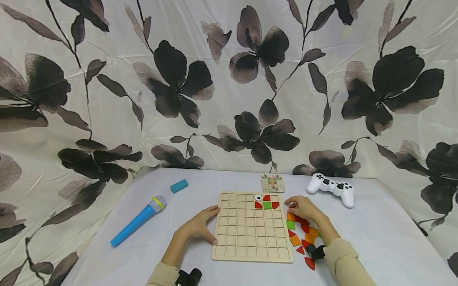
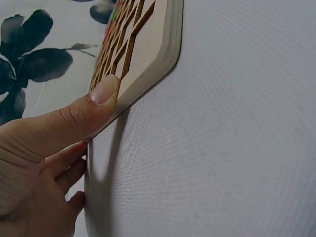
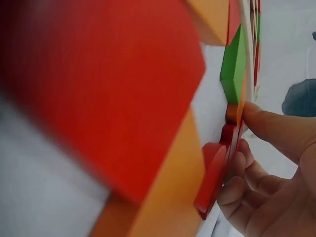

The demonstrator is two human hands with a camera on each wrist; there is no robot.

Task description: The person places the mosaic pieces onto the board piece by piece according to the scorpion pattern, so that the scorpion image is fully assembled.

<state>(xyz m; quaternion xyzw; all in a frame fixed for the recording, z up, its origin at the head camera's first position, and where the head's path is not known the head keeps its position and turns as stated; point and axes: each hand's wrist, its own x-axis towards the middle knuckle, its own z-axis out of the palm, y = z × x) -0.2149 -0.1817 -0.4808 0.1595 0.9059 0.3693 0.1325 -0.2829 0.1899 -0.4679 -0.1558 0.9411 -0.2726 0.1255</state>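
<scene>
In the head view, a pale wooden grid board (image 1: 250, 230) lies on the table. At its upper right it holds a white tile with a black dot (image 1: 258, 197), a green square (image 1: 267, 205) and several red pieces. My left hand (image 1: 196, 226) rests at the board's left edge, its thumb (image 2: 101, 98) on the rim and its fingers spread along the side. Right of the board, my right hand (image 1: 304, 208) reaches into loose pieces, thumb beside an orange piece (image 3: 233, 113) and fingers bent behind red ones (image 3: 212, 177). Whether it pinches one I cannot tell.
Red, orange and green pieces (image 1: 309, 238) lie scattered by the board's right edge. A pattern card (image 1: 272, 183) sits behind the board, a white game controller (image 1: 330, 188) at the back right. A blue toy microphone (image 1: 134, 224) and a teal block (image 1: 179, 186) lie left.
</scene>
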